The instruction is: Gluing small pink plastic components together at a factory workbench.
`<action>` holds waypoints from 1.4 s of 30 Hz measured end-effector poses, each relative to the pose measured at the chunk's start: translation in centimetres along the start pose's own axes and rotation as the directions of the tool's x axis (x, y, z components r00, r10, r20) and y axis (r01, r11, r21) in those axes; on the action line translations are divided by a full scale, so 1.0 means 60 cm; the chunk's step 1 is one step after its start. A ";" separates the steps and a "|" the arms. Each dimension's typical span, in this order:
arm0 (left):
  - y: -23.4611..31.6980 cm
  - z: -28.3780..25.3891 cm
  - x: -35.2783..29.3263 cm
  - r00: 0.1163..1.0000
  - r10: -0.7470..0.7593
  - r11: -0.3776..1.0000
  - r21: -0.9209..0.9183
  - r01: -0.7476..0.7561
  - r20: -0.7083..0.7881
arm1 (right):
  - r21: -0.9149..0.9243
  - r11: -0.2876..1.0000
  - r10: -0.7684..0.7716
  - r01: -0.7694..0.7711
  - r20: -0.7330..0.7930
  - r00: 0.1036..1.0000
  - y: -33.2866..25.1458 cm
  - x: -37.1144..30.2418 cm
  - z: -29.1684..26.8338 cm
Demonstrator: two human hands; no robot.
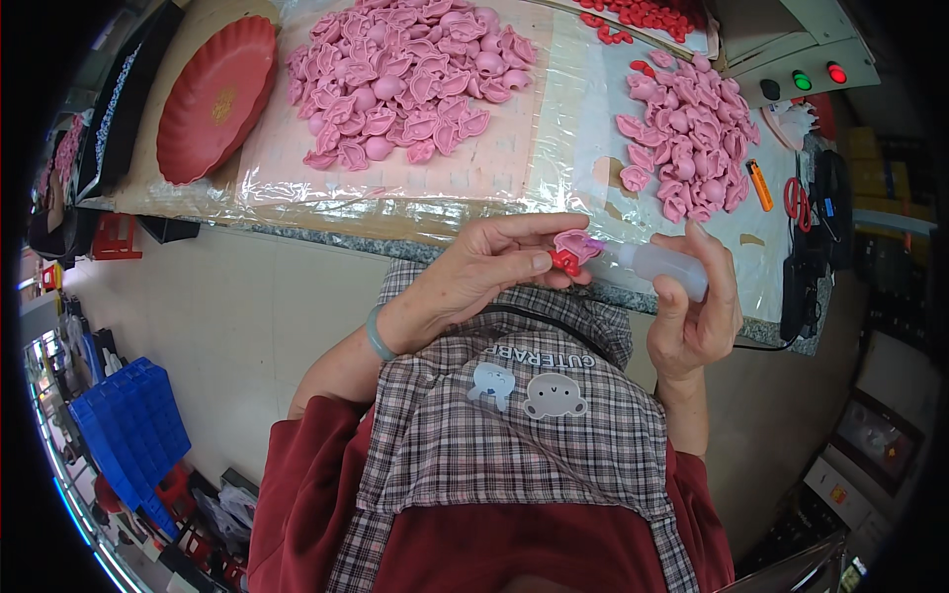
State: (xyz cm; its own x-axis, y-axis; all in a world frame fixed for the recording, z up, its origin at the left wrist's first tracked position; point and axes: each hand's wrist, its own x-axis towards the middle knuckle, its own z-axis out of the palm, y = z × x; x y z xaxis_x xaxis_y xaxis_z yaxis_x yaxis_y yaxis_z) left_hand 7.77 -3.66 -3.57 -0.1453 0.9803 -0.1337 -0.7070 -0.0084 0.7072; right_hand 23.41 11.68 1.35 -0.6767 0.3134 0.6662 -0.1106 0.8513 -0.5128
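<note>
Right by the table's near edge, your left hand (473,269) pinches a pink shell-like piece (571,240) and a red piece (564,262) between thumb and fingers. Your right hand (698,321) curls around a translucent bottle (672,269), its tip at the pink one, perhaps touching. Beyond, clear film (565,148) shines between two pink heaps (405,79); a scalloped red dish (219,99) sits farther left. Down on the pale floor's (252,326) left side stands blue crating (133,425).

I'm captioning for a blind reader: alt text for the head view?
A person's left hand holds a pink-and-red piece; the right hand holds a translucent bottle, its tip at the piece. Two heaps of pink pieces lie on the table.
</note>
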 end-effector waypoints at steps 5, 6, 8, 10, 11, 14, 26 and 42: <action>0.000 0.000 -0.001 1.000 0.010 1.000 0.009 -0.010 0.008 | 0.003 1.000 0.017 -0.017 -0.010 1.000 0.002 -0.002 0.001; 0.001 0.000 -0.001 1.000 0.009 1.000 0.008 -0.009 0.005 | 0.004 1.000 0.017 -0.017 -0.010 1.000 0.002 -0.001 0.000; 0.001 0.000 -0.001 1.000 0.008 1.000 0.008 -0.008 0.003 | -0.008 1.000 0.006 -0.006 -0.004 1.000 0.002 -0.001 -0.001; 0.002 0.000 -0.001 1.000 0.007 1.000 0.000 -0.007 0.001 | -0.010 1.000 0.005 -0.005 -0.009 1.000 0.002 0.000 -0.001; 0.002 0.000 0.000 1.000 0.007 1.000 0.000 -0.007 0.001 | -0.009 1.000 0.003 -0.003 -0.014 1.000 0.002 0.000 -0.001; 0.002 0.000 0.001 1.000 0.005 1.000 -0.004 -0.005 -0.008 | -0.049 0.999 -0.004 0.004 -0.001 1.000 0.002 -0.001 -0.003; 0.004 0.003 -0.001 1.000 0.003 1.000 -0.017 -0.004 -0.025 | -0.159 0.984 -0.078 0.079 0.012 0.997 -0.007 0.001 -0.002; 0.004 0.002 0.001 0.997 0.016 0.999 -0.038 -0.019 -0.069 | -0.182 0.976 -0.125 0.124 0.005 0.992 -0.005 -0.002 -0.002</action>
State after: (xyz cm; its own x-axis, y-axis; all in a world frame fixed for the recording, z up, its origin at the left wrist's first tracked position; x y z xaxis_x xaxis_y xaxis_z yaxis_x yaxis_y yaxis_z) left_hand 7.69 -3.56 -3.35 -0.2044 0.9641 -0.1697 -0.7297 -0.0345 0.6829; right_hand 23.61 11.47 1.51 -0.6613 0.2022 0.7223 -0.0595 0.9458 -0.3193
